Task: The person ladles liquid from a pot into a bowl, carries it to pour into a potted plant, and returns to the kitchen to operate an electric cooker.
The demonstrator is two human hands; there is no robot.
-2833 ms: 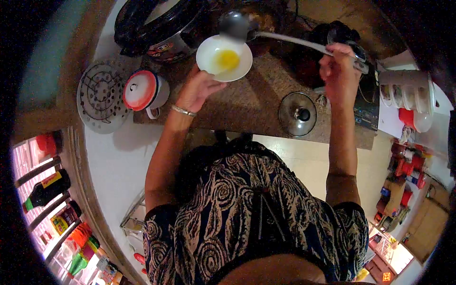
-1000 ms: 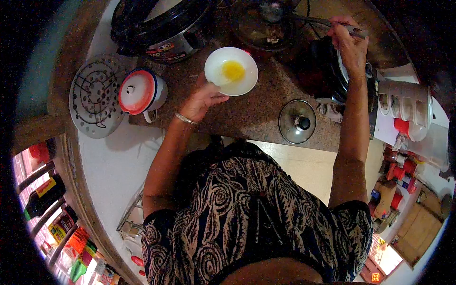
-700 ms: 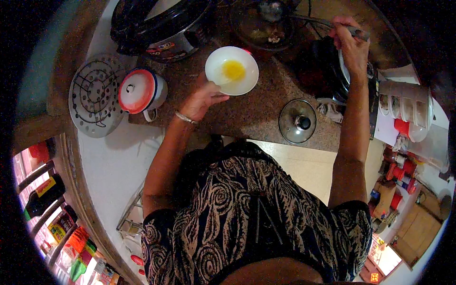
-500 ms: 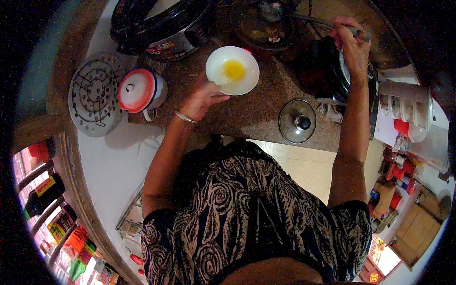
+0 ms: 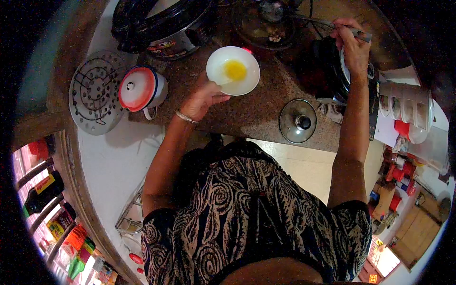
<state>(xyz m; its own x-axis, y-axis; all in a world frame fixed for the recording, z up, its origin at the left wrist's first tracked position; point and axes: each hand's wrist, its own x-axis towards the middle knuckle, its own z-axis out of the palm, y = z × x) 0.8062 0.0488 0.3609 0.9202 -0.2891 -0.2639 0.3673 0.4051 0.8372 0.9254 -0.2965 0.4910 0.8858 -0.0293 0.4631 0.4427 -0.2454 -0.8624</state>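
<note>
Clamps round white bowl [image 5: 216, 68] in left hand [image 5: 204, 99], near side — likely steadying yellow liquid [image 5: 235, 70]; long metal ladle [image 5: 314, 20] in right hand [image 5: 352, 45].

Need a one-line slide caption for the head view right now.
Left hand holds a bowl with yellow contents; right hand holds a ladle, its head over the dark pan.
</note>
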